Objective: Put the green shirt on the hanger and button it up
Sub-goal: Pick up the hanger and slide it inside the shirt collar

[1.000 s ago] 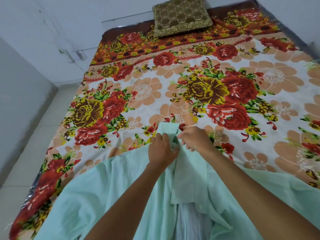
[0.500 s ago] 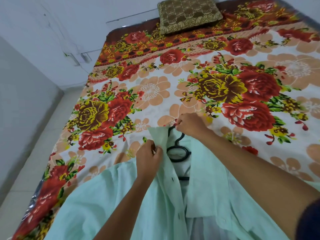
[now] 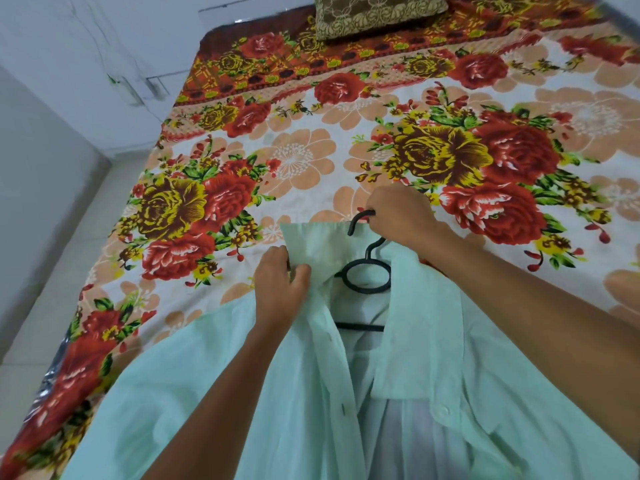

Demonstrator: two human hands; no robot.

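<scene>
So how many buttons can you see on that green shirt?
1: a pale button on the green shirt, on the open front's right-hand edge below the collar. Others may be hidden in the folds.

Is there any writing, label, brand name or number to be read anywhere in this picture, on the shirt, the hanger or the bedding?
None: no readable text shows anywhere.
Green shirt: plain fabric, no visible label or print.
Black hanger: no marking that can be made out.
Bedsheet: flower pattern only, no words.
Cushion: woven pattern only.
The left hand and right hand cover small parts of the collar and hook.
</scene>
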